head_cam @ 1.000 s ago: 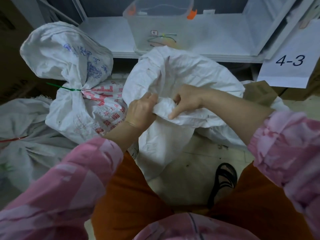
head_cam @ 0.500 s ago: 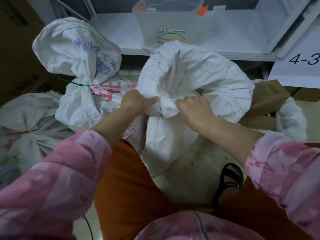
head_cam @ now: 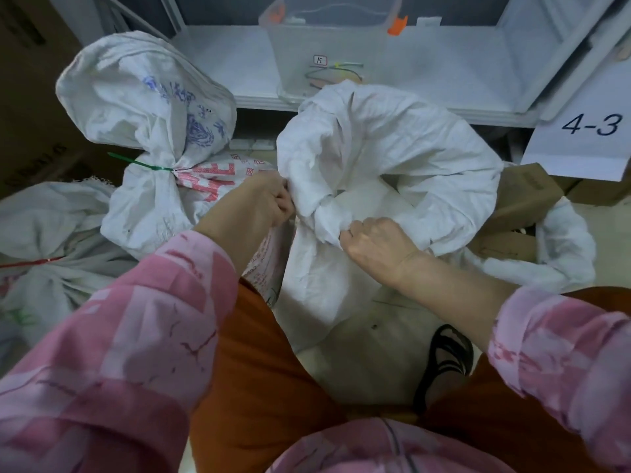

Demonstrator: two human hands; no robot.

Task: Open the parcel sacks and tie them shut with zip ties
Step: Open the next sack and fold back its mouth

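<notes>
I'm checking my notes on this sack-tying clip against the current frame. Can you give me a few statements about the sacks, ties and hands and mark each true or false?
1. Both hands grip the plain white sack. True: the left hand and right hand each hold bunched fabric at its mouth.
2. The printed sack on the left is tied with a red zip tie. False: a green zip tie cinches its neck.
3. A clear plastic bin stands on the shelf behind the sacks. True.
4. The white paper sign at right reads 2-1. False: it reads 4-3.
5. The plain white sack is already tied shut. False: no tie shows on it, and its mouth is open.
</notes>
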